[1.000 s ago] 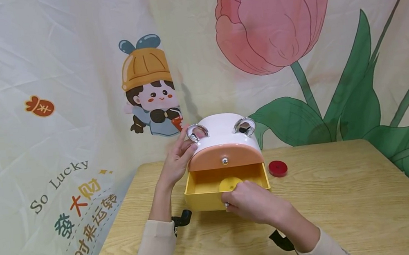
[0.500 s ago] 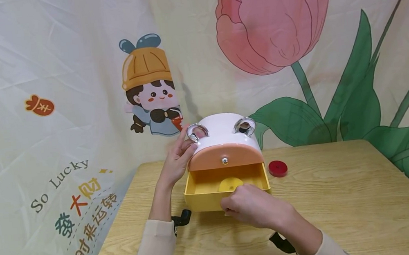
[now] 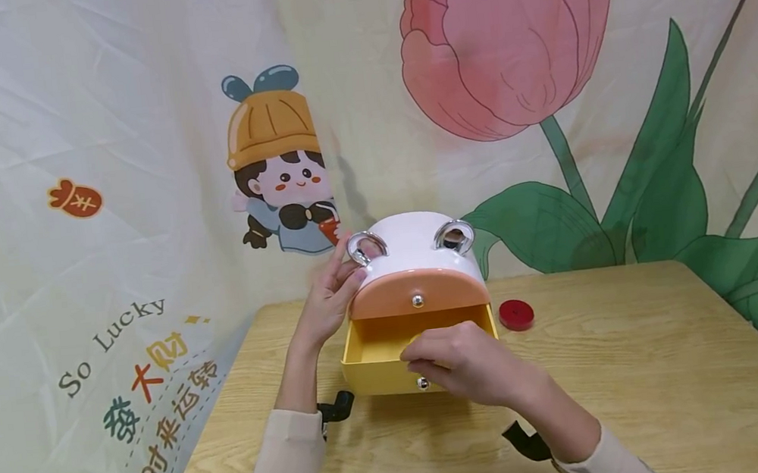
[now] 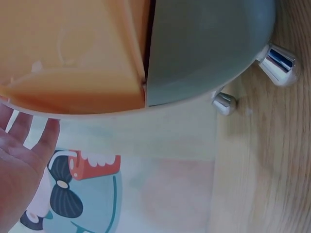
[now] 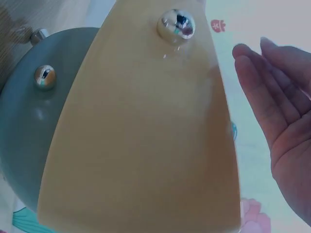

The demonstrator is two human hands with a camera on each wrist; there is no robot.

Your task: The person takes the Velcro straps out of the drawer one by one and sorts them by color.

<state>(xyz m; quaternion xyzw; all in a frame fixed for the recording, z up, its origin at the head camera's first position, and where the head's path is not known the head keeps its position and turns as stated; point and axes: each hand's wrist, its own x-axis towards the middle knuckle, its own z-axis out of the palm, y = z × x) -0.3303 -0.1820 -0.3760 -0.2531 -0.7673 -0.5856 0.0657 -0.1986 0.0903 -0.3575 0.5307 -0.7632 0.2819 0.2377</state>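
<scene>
A small cabinet (image 3: pixel 414 244) has a white top with two silver rings and an orange upper drawer (image 3: pixel 385 297) with a silver knob. Its yellow drawer (image 3: pixel 372 378) is pulled out and holds a yellow round piece (image 3: pixel 415 337), mostly hidden by my right hand. My left hand (image 3: pixel 322 307) rests on the cabinet's left side, thumb towards the front; in the left wrist view its fingertips touch the rim. My right hand (image 3: pixel 476 360) hovers at the drawer's front edge, off the silver knob (image 3: pixel 423 383). Its fingers lie nearly straight with nothing in them in the right wrist view.
A flat red roll (image 3: pixel 516 315) lies on the wooden table (image 3: pixel 638 364), right of the cabinet. A printed cloth (image 3: pixel 367 116) hangs behind. Beneath the yellow drawer, the wrist views show a grey-green drawer (image 5: pixel 34 116) and silver feet (image 4: pixel 279 65).
My right hand has let go of the yellow drawer's knob and risen to its front edge, fingers extending. The drawer stays pulled out. The left hand has not moved.
</scene>
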